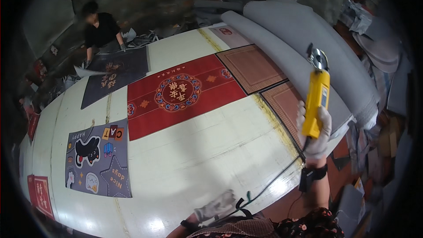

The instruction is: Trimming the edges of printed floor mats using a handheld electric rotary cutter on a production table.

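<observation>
My right hand (316, 139), in a pale glove, is raised over the right edge of the table and wrapped around a yellow electric rotary cutter (318, 97). The tool stands nearly upright, its metal cutting head (318, 58) at the top. From its lower end a dark cable (277, 177) runs down toward my waist. My left hand (216, 205), also gloved, is low over the near table edge beside the cable, its fingers stretched toward the right. Nearest the cutter on the table is a brown bordered mat (285, 105).
A large pale table (189, 163) carries a red patterned mat (150, 92), a grey cat mat (97, 158) and a dark mat (128, 72). Across the table, a co-worker (102, 31) in black handles the dark mat. Big grey rolls (295, 31) lie along the right side.
</observation>
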`<state>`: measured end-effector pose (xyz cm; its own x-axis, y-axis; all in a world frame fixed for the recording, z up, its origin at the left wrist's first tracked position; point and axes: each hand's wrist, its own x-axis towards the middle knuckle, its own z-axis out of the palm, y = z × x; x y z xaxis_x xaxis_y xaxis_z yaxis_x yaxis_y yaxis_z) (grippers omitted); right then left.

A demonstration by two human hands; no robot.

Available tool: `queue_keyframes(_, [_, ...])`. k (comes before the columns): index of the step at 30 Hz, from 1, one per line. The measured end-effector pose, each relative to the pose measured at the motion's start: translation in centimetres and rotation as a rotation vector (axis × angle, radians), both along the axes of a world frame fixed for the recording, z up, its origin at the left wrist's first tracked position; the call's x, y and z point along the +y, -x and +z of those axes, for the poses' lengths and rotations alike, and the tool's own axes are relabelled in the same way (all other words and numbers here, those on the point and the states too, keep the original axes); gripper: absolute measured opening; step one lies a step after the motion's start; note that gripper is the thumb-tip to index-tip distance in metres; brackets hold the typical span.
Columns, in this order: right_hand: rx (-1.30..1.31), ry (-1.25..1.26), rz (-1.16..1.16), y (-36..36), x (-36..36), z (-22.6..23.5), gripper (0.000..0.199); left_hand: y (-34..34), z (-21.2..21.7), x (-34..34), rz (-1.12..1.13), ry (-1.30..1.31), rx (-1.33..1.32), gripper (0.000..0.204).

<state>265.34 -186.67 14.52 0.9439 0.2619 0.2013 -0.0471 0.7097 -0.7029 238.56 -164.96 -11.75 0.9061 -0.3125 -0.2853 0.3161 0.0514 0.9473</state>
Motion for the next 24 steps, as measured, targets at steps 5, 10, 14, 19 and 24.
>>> queue_keyframes(5, [-0.206, 0.026, 0.047, -6.5, -1.3, 4.8, 0.056, -5.2, 1.5, -4.7, -0.314, 0.056, -0.065, 0.06])
queue_keyframes(10, [-0.381, 0.19, -0.137, -8.3, -1.6, 8.0, 0.051, -6.6, 19.3, -2.0, 0.172, -0.625, -0.715, 0.054])
queue_keyframes(14, [-0.433, 0.309, 0.058, -9.1, -7.5, 8.8, 0.062, -9.2, 32.1, -5.2, 0.284, -0.886, -1.515, 0.044])
queue_keyframes(19, [-0.33, 0.309, -0.081, -8.0, -4.5, 7.1, 0.06, -12.9, 32.8, -11.4, 1.116, -0.63, -1.595, 0.027])
queue_keyframes(24, [-0.293, 0.362, 0.055, -11.1, -5.2, 3.0, 0.055, -16.1, 31.0, -8.3, 0.775, -0.661, -1.572, 0.01])
